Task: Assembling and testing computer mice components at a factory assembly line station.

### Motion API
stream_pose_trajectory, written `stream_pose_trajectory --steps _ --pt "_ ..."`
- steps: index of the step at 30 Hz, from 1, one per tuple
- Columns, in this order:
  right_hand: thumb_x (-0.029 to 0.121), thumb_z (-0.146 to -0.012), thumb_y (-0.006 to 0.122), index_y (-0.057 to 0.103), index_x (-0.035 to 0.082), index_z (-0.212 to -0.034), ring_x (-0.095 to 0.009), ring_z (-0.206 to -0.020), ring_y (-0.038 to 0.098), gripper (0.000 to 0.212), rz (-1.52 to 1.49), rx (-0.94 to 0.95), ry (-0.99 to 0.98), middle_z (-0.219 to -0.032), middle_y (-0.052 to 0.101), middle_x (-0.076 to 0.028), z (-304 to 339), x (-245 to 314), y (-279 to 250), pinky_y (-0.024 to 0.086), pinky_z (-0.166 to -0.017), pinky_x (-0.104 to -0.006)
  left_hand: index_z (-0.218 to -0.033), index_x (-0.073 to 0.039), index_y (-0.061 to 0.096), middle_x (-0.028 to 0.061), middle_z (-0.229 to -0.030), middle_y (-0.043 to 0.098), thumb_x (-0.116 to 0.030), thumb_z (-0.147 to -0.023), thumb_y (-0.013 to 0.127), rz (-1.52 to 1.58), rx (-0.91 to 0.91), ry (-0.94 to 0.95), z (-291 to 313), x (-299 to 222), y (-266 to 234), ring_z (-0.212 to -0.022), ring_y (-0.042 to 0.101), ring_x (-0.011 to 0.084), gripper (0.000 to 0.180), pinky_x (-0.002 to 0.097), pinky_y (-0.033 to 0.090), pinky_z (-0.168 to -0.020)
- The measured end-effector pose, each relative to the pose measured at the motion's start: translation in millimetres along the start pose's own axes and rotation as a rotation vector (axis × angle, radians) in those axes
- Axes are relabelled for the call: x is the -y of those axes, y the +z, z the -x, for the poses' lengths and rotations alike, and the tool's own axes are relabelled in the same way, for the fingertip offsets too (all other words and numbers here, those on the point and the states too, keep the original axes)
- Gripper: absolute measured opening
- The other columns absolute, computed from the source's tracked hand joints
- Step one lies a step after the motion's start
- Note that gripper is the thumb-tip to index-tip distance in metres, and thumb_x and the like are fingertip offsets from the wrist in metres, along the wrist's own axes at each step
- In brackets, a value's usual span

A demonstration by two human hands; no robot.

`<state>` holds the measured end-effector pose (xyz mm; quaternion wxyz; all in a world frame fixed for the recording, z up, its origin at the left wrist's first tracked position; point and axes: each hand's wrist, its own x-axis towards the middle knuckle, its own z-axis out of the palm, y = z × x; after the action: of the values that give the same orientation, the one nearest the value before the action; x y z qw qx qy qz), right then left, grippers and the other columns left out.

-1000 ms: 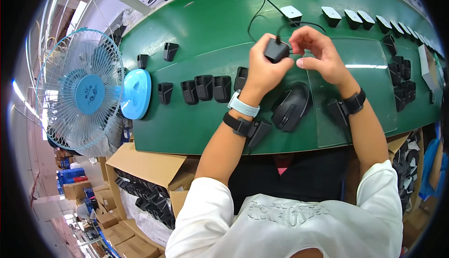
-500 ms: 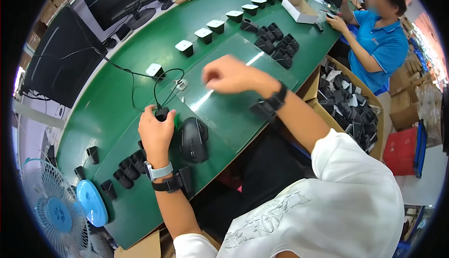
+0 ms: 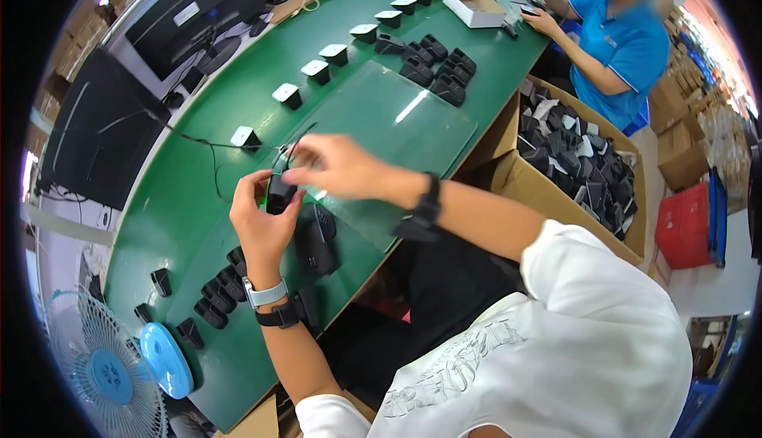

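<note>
My left hand point(image 3: 260, 220) is closed round a small black plastic housing point(image 3: 279, 195), held just above the green bench. My right hand point(image 3: 340, 170) has its fingers bent together at the top of that housing, where a thin black cable point(image 3: 297, 141) loops up; the fingertips appear pinched on the cable, though its end is hidden. Beside my left hand lies a larger black mouse-shaped device point(image 3: 316, 241). Several black housings point(image 3: 219, 293) stand in a slanted row left of my left wrist.
White-topped black pieces point(image 3: 286, 95) line the bench's far side. A clear sheet point(image 3: 389, 128) lies right of centre, with black housings point(image 3: 448, 73) beyond. A carton of black parts point(image 3: 583, 168) stands at right, near a person in blue point(image 3: 607, 41). A fan point(image 3: 107, 374) is at lower left.
My right hand has come left and nearer, from above the clear sheet to the cable at the housing. My left hand keeps its hold. The view has shifted slightly.
</note>
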<state>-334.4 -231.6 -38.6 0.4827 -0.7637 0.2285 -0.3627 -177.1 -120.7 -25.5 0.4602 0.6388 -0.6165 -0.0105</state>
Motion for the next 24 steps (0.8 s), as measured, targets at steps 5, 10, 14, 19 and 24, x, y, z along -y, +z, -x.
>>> stream_pose_trajectory --steps 5,10,14,19,24 --pt "0.022 -0.093 0.073 0.073 -0.002 -0.093 -0.017 -0.075 0.070 0.024 -0.149 -0.139 0.074 -0.083 0.073 -0.012 -18.4 -7.4 42.8 0.055 -0.070 -0.0341 -0.096 0.001 0.061 0.0122 -0.088 0.062 -0.008 -0.068 0.086 -0.005 -0.085 0.032 -1.0 6.1 7.5 -0.076 0.062 0.0261 0.039 0.0353 0.052 -0.072" --pt "0.018 -0.094 0.071 0.072 -0.001 -0.087 -0.012 -0.075 0.069 0.021 -0.182 -0.109 0.325 -0.083 0.074 -0.009 -12.9 -21.4 -21.4 0.054 -0.068 -0.0289 -0.094 0.002 0.059 0.0137 -0.087 0.059 -0.010 -0.067 0.088 -0.088 -0.100 -0.014 -1.6 1.7 -1.2 -0.078 0.063 0.0293 0.041 0.0370 0.052 -0.071" --pt "0.024 -0.087 0.077 0.075 0.005 -0.089 -0.028 -0.090 0.068 0.019 0.730 -0.414 -0.132 -0.094 0.074 -0.013 4.7 -31.8 -94.9 0.054 -0.083 -0.0406 -0.092 0.001 0.056 0.0166 -0.086 0.062 -0.021 -0.070 0.087 -0.461 0.119 -0.167 11.0 30.7 -18.9 -0.081 0.064 0.0383 0.044 0.0455 0.053 -0.075" --pt "0.027 -0.078 0.082 0.078 0.008 -0.085 -0.037 -0.092 0.064 0.021 1.047 -0.418 -0.044 -0.099 0.068 -0.018 29.1 -64.8 -186.9 0.052 -0.083 -0.0456 -0.099 0.006 0.060 0.0284 -0.102 0.069 -0.038 -0.071 0.086 -0.639 0.313 -0.480 6.9 35.2 -35.2 -0.101 0.065 0.0444 0.058 0.0501 0.053 -0.084" --pt "0.023 -0.080 0.079 0.076 0.006 -0.085 -0.035 -0.091 0.064 0.018 0.977 -0.302 0.151 -0.089 0.066 -0.016 37.3 -63.5 -206.3 0.052 -0.080 -0.0449 -0.102 0.009 0.059 0.0276 -0.112 0.067 -0.039 -0.069 0.088 -0.672 0.331 -0.649 11.8 44.8 -51.0 -0.106 0.065 0.0437 0.064 0.0498 0.053 -0.090"
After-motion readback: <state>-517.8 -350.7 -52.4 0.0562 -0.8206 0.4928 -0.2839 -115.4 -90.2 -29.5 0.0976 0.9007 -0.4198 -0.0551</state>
